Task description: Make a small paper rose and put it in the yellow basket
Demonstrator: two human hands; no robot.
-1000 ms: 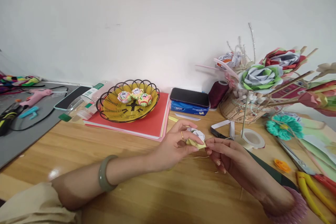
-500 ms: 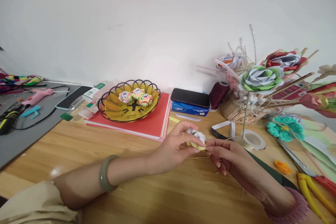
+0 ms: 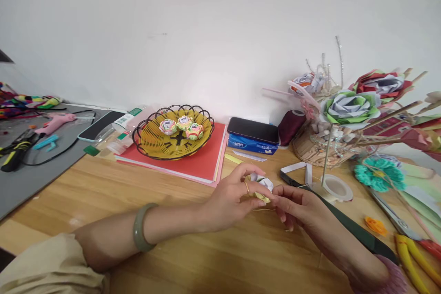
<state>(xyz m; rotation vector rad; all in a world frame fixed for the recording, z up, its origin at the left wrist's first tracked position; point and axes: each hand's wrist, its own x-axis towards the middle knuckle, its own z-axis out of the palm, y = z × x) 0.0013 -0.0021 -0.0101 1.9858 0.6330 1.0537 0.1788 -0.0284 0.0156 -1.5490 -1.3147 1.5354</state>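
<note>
Between my hands, above the wooden table, is a small paper flower (image 3: 263, 183) with white inner petals and pale yellow outer ones. My left hand (image 3: 237, 195) is closed around its near side, thumb below and fingers over the top. My right hand (image 3: 294, 203) pinches at the flower's right edge, fingertips meeting those of the left; what lies between them is too small to make out. A thin pale thread runs under the flower. Just beyond my right hand stand a spool of cream thread (image 3: 336, 188) and a thin upright stick (image 3: 327, 156).
A yellow woven basket (image 3: 148, 144) with three paper flowers rests on red paper (image 3: 206, 165). A phone (image 3: 253, 129) lies on a blue tissue pack (image 3: 253, 142). Scissors (image 3: 392, 216), yellow-handled pliers (image 3: 411, 257) and an orange flower (image 3: 375, 226) lie right. A pink glue gun (image 3: 57, 122) lies left.
The view has shifted slightly, so most things sit a little further right. My right fingers have moved in closer over the flower's edge. The left hand keeps its hold.
</note>
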